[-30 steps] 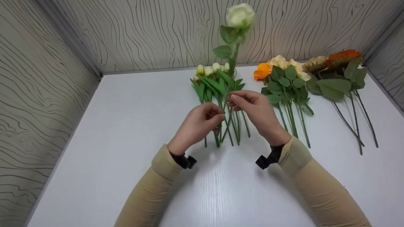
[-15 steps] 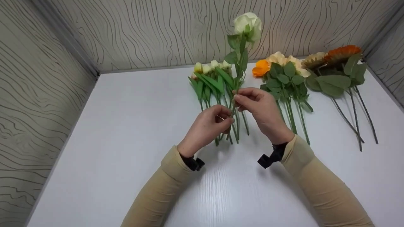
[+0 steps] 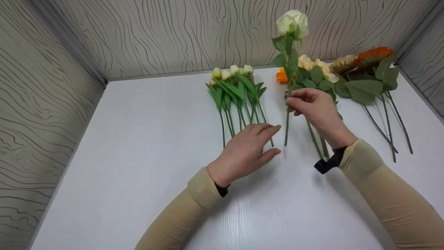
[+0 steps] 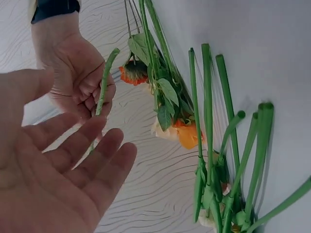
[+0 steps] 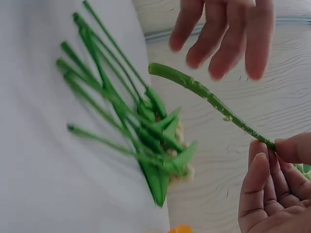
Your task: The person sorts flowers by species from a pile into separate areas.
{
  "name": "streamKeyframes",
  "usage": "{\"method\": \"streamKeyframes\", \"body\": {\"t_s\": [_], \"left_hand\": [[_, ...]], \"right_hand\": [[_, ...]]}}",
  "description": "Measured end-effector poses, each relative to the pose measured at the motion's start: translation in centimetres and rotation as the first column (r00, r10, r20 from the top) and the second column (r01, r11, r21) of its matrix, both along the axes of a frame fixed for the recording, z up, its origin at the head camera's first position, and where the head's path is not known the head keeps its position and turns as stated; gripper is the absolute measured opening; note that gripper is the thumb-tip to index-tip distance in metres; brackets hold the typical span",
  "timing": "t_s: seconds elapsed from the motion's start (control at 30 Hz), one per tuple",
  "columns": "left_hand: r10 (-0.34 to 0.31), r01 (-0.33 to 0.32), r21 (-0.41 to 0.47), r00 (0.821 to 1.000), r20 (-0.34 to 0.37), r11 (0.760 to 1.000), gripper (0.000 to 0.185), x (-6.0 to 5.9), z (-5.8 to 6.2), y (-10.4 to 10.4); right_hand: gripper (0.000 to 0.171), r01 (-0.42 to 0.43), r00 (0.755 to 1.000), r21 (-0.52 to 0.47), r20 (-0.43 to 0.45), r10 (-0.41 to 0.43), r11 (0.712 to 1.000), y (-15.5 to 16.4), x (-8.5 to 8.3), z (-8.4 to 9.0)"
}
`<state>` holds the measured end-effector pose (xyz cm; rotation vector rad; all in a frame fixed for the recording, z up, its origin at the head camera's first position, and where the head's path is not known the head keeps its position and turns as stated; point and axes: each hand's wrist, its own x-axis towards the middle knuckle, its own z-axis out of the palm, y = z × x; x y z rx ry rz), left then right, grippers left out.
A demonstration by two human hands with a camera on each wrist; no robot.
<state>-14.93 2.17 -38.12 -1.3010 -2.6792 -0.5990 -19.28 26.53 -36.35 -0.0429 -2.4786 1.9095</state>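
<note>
- White rose (image 3: pixel 292 21), artificial, on a green stem: held upright above the white table (image 3: pixel 138 139), between the tulip bunch and the rose bunch; stem end free, clear of the tabletop.
- Right hand (image 3: pixel 314 106): thumb and fingertips pinched on the rose's stem at mid-length.
- Left hand (image 3: pixel 248 151): fingers straight and slightly spread, holding nothing, just beside the stem's lower end, over the tulip stems.
- Tulip bunch (image 3: pixel 234 88): cream-yellow buds, green leaves, lying flat, heads toward the back wall.
- Rose bunch (image 3: pixel 314 74): cream and orange heads, lying behind the right hand.
- Gerberas (image 3: pixel 371 59): orange and tan, far right, long stems toward the viewer.
</note>
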Motion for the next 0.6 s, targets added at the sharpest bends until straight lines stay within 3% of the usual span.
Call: {"method": "streamKeyframes", "body": {"t_s": [0.07,0.17,0.33,0.6], "left_hand": [[-0.065,0.058,-0.088,0.994,-0.085,0.994,0.061,0.6,-0.2,0.6],[-0.146,0.117,-0.187,0.978,-0.148,0.975,0.065,1.4,-0.7,1.3],[-0.192,0.146,-0.256,0.968,-0.163,0.955,0.066,2.0,-1.4,1.9],[-0.187,0.149,-0.269,0.975,-0.120,0.951,0.063,2.0,-1.8,2.0]], "right_hand": [[0.042,0.025,0.999,0.110,0.035,-0.029,0.994,2.0,0.0,0.0],[0.048,0.031,0.996,0.242,0.074,-0.050,0.970,4.9,0.3,-0.4],[0.050,0.007,0.990,0.361,0.128,-0.056,0.932,8.1,0.7,-1.4],[0.046,-0.047,0.985,0.466,0.170,-0.037,0.884,9.2,0.6,-2.8]]}}
